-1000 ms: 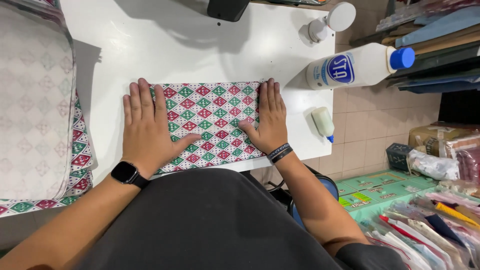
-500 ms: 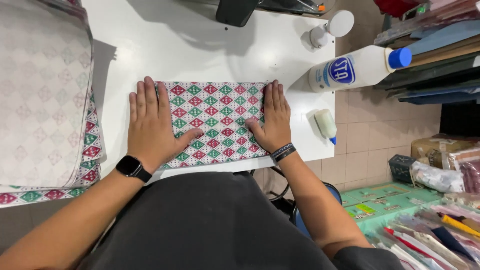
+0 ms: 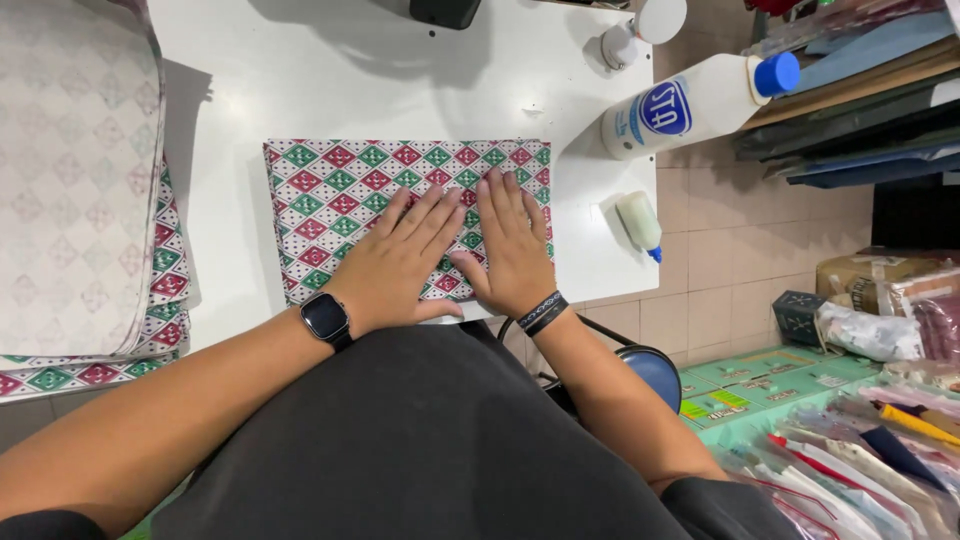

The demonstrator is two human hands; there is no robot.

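- Both hands are flat on the patterned sheet (image 3: 345, 195), a rectangle of red, green and white diamonds lying on the white worktop (image 3: 400, 90) right in front of the person.
- The sheet's long axis runs left to right, and its near edge sits just at the worktop's front edge.
- Left hand (image 3: 398, 262) wears a black watch; its fingers fan up and to the right, palm down on the lower middle of the sheet. Nothing is gripped, the grip is open and pressing.
- Right hand (image 3: 513, 245), with a dark wristband, lies beside it, fingers pointing away from the body over the sheet's right half. Open too, flat on the paper, clasping nothing.
- The two hands are close together, thumbs nearly meeting, both bunched toward the right end.
- So the uncovered stretch of sheet lies off to the left of both hands, and the left hand is the nearer one to it.
- A stack of similar patterned sheets (image 3: 75, 180) rests at the far left, apart from the hands.
- To the right, a big white bottle with a blue cap (image 3: 690, 105) lies on its side at the worktop's edge, and a small white bottle (image 3: 638, 222) lies nearer, just right of the sheet.
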